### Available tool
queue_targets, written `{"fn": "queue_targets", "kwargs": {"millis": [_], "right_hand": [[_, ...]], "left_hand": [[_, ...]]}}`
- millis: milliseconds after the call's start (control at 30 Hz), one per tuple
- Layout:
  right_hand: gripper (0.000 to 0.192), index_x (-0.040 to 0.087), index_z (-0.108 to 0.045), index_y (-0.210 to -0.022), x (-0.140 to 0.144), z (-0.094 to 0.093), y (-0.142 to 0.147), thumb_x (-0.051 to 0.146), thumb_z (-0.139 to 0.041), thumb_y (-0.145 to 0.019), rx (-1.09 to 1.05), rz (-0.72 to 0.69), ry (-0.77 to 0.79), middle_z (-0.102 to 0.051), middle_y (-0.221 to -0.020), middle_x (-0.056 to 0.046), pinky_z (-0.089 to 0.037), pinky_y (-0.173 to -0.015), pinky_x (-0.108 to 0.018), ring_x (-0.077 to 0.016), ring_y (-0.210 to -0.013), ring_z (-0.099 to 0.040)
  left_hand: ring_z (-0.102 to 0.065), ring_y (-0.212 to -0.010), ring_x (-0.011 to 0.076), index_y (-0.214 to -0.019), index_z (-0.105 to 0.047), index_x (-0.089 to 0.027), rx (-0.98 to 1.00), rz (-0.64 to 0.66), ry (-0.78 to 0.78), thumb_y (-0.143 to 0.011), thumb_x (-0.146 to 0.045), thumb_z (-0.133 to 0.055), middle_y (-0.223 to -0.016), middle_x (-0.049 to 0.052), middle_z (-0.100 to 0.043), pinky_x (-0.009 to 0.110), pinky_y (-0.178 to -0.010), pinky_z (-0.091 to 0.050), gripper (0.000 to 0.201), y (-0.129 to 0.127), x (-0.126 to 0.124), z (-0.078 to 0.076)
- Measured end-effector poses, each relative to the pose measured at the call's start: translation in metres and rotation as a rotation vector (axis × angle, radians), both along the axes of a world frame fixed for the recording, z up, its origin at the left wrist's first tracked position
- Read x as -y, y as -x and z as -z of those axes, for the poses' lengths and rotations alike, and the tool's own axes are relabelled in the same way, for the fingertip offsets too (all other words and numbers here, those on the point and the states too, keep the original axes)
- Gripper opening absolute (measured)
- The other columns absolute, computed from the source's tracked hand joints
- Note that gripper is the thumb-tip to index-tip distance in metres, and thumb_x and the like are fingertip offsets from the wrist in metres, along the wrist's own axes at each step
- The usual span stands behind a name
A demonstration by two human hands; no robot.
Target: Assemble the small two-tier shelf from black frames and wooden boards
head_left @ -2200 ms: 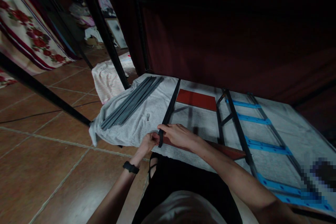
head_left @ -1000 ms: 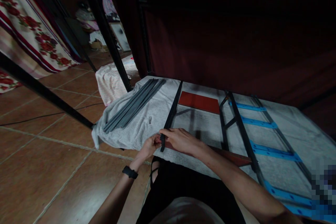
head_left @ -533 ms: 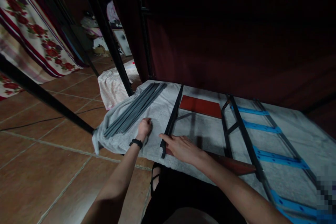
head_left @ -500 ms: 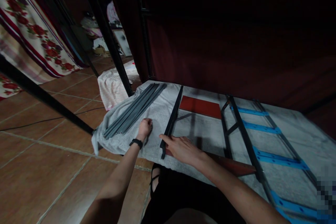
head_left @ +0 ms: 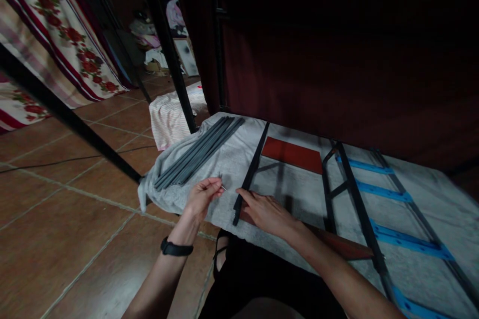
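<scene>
Two hands: both at lower centre, over the grey cloth (head_left: pixel 209 159).
Hard to see: small screw (head_left: pixel 223 188) — tiny, dim, head hidden.
Left hand (head_left: pixel 202 195): fingertips pinched on the screw, tip pointing right.
Right hand (head_left: pixel 266 211): flat, fingers narrow, on the black bar's (head_left: pixel 251 172) near end.
Bar axis: lower centre towards upper centre, far end leaning right.

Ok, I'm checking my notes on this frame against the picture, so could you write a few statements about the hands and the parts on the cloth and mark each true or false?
1. The left hand pinches a small screw. True.
2. The right hand rests flat by the near end of the black bar. True.
3. The grey rods lie right of the black bar. False: they lie to its left.
4. The grey cloth covers a table. False: it lies on the tiled floor.
5. A watch is on the right wrist. False: the left.
</scene>
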State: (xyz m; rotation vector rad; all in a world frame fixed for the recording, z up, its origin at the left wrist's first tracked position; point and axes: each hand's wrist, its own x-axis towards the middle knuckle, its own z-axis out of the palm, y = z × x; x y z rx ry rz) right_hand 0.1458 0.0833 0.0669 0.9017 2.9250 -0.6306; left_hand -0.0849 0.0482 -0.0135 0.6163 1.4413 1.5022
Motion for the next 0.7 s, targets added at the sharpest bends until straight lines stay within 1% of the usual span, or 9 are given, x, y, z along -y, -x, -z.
{"fn": "queue_targets", "kwargs": {"millis": [33, 100, 200, 333, 467, 567, 700], "right_hand": [[0.054, 0.025, -0.035, -0.152, 0.0, 0.001, 0.0, 0.021, -0.044, -0.099, -0.01, -0.003, 0.008, -0.067, -0.131, -0.011, -0.052, -0.088, -0.035, -0.0261, -0.108, -0.07], [0.055, 0.025, -0.035, -0.152, 0.0, 0.004, -0.001, 0.02, -0.044, -0.099, -0.032, -0.004, 0.025, -0.065, -0.134, -0.011, -0.051, -0.091, -0.035, -0.0256, -0.113, -0.069], [0.055, 0.027, -0.034, -0.154, 0.001, 0.007, -0.003, 0.02, -0.044, -0.1, -0.041, 0.0, 0.043, -0.063, -0.138, -0.01, -0.05, -0.095, -0.035, -0.0245, -0.118, -0.067], [0.055, 0.026, -0.033, -0.155, 0.002, 0.007, -0.003, 0.023, -0.045, -0.102, -0.03, 0.019, 0.053, -0.064, -0.138, -0.01, -0.05, -0.095, -0.033, -0.0241, -0.117, -0.067], [0.056, 0.025, -0.033, -0.157, 0.004, 0.006, -0.004, 0.023, -0.043, -0.102, -0.025, 0.032, 0.054, -0.067, -0.135, -0.009, -0.051, -0.094, -0.033, -0.0234, -0.116, -0.068], [0.056, 0.024, -0.033, -0.157, 0.004, 0.008, -0.005, 0.022, -0.042, -0.102, -0.046, 0.029, 0.046, -0.066, -0.137, -0.009, -0.051, -0.094, -0.033, -0.0237, -0.116, -0.068], [0.056, 0.023, -0.031, -0.158, 0.005, 0.009, -0.005, 0.024, -0.04, -0.102, -0.055, 0.038, 0.037, -0.067, -0.136, -0.009, -0.051, -0.095, -0.034, -0.0243, -0.116, -0.068]], "left_hand": [[-0.066, -0.068, 0.0157, -0.088, -0.071, -0.014, 0.082, 0.026, -0.003, -0.06, -0.036, -0.089, -0.077, 0.005, -0.071, 0.027, -0.066, -0.053, 0.04, -0.011, 0.01, -0.004], [-0.067, -0.068, 0.0158, -0.087, -0.071, -0.014, 0.176, 0.039, 0.001, -0.056, -0.036, -0.093, -0.075, 0.005, -0.071, 0.027, -0.066, -0.055, 0.044, -0.03, 0.024, -0.008], [-0.068, -0.068, 0.0152, -0.085, -0.07, -0.015, 0.228, -0.005, -0.017, -0.056, -0.035, -0.093, -0.072, 0.003, -0.07, 0.027, -0.069, -0.056, 0.042, -0.045, 0.029, -0.011], [-0.068, -0.068, 0.0155, -0.082, -0.069, -0.014, 0.243, -0.003, -0.04, -0.056, -0.035, -0.093, -0.07, 0.002, -0.07, 0.029, -0.071, -0.056, 0.041, -0.048, 0.023, -0.012], [-0.067, -0.063, 0.0148, -0.08, -0.069, -0.014, 0.246, -0.029, -0.072, -0.052, -0.038, -0.094, -0.066, 0.002, -0.069, 0.028, -0.068, -0.056, 0.045, -0.052, 0.023, -0.016], [-0.067, -0.061, 0.0138, -0.079, -0.068, -0.014, 0.201, -0.051, -0.121, -0.056, -0.04, -0.092, -0.065, 0.001, -0.069, 0.026, -0.066, -0.055, 0.042, -0.056, 0.026, -0.019], [-0.067, -0.062, 0.0138, -0.075, -0.067, -0.014, 0.129, 0.013, -0.153, -0.06, -0.04, -0.091, -0.065, 0.002, -0.07, 0.025, -0.065, -0.055, 0.038, -0.055, 0.03, -0.02]]}}
